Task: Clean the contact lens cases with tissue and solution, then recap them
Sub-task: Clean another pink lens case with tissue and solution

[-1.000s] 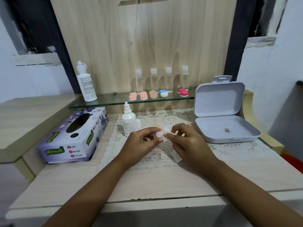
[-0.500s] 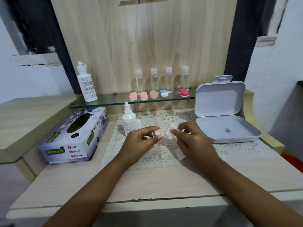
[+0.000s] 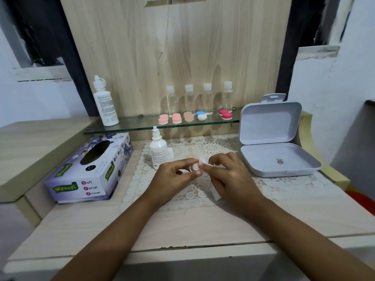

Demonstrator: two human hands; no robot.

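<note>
1. Over the lace mat (image 3: 284,183) in the middle of the desk (image 3: 142,226), the left hand (image 3: 174,177) pinches a clear contact lens case (image 3: 193,167) between thumb and fingertips.
2. The right hand (image 3: 229,177), fingers curled, grips a wad of tissue (image 3: 203,159) and presses it against the case's right end.
3. Danger 1: that case looks small and slick. A hard twist of the tissue could pop it out of the pinch and send it off the desk's near edge.
4. Danger 2: damp tissue may shred and leave lint in the well.
5. Danger 3: the solution bottle (image 3: 158,152) stands just far-left of the hands. I cannot tell if it is capped, and a stray knuckle could tip it.
</note>
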